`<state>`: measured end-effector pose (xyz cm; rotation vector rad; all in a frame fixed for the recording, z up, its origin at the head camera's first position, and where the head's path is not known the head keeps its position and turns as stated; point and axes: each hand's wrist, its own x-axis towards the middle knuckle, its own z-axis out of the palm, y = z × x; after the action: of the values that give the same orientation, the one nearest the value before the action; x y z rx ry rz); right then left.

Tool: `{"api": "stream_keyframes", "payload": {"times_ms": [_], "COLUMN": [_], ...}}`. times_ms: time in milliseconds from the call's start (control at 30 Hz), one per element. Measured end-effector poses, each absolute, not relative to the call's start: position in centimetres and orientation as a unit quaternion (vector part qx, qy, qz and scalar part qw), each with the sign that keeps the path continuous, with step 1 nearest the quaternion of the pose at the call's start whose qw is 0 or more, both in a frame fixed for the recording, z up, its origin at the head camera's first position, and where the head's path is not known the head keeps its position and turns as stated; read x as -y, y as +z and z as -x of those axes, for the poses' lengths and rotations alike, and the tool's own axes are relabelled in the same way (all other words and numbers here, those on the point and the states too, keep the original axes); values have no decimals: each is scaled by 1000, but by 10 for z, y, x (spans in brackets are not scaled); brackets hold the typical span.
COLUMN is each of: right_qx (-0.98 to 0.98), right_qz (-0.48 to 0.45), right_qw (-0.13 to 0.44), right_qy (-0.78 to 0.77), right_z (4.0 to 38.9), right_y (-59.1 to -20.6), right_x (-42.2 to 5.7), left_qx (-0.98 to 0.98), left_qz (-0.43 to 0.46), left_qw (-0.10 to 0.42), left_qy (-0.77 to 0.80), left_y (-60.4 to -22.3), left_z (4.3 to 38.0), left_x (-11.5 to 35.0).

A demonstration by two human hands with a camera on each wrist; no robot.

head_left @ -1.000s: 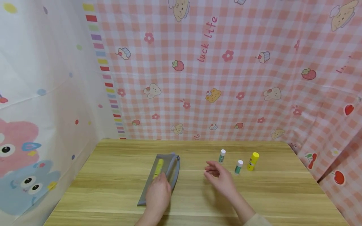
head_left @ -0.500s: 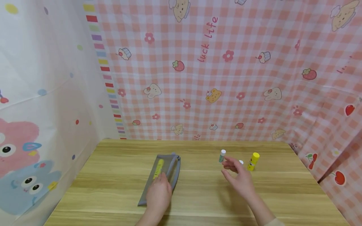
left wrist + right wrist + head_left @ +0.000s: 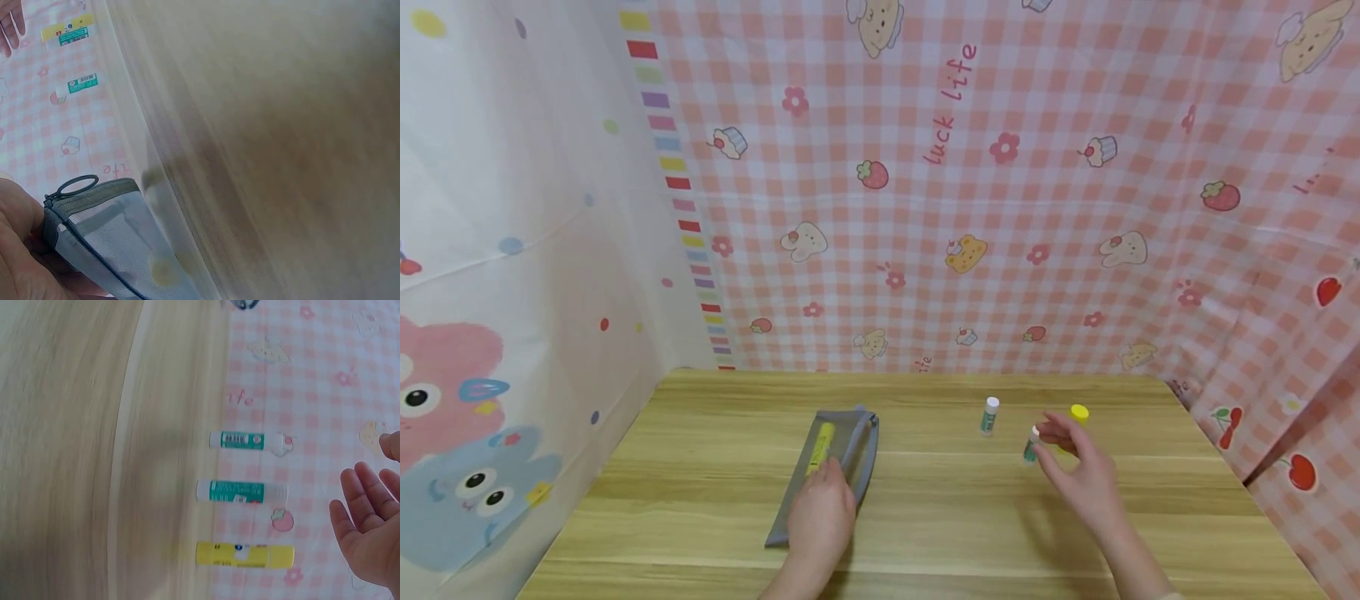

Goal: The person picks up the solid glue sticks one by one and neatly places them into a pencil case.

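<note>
My left hand [image 3: 822, 510] lies on the near half of a grey mesh pouch [image 3: 850, 450] and grips it. A yellow stick [image 3: 821, 446] shows inside the pouch. In the left wrist view the pouch [image 3: 106, 237] and its zipper ring [image 3: 78, 185] sit beside my palm. My right hand [image 3: 1060, 450] hovers with relaxed fingers beside a standing green glue stick with a white cap [image 3: 1032, 446]. It holds nothing. A yellow glue stick [image 3: 1078, 413] stands behind that hand, and a second green one [image 3: 990, 415] stands to the left. The right wrist view shows all three sticks [image 3: 240, 490] apart from my fingers [image 3: 365, 506].
The wooden table [image 3: 925, 517] is boxed in by a pink checked cloth [image 3: 1000, 208] at the back and right. A white cartoon-print cloth [image 3: 490, 333] closes the left side. The pouch lies left of centre and the sticks stand at the back right.
My right hand has moved right, from the table's middle past the first green stick to the second green and yellow sticks. The left hand and pouch have stayed in place.
</note>
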<state>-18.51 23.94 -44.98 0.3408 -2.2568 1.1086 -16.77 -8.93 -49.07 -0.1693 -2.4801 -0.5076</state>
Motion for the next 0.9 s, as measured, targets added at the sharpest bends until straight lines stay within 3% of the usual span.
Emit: {"api": "stream_keyframes", "payload": {"times_ms": [467, 900], "right_qx": [838, 872], "right_qz": [-108, 11], "right_qw": [340, 274], "right_qy": [413, 406], "right_z": [185, 194], "right_y": [-453, -459], "right_x": [-267, -290], "left_qx": [944, 945], "left_qz": [38, 34], "left_qw": [261, 253], "left_qy": [-200, -205], "left_y": [-489, -484], "left_z": [167, 165], "left_x": [89, 88]}}
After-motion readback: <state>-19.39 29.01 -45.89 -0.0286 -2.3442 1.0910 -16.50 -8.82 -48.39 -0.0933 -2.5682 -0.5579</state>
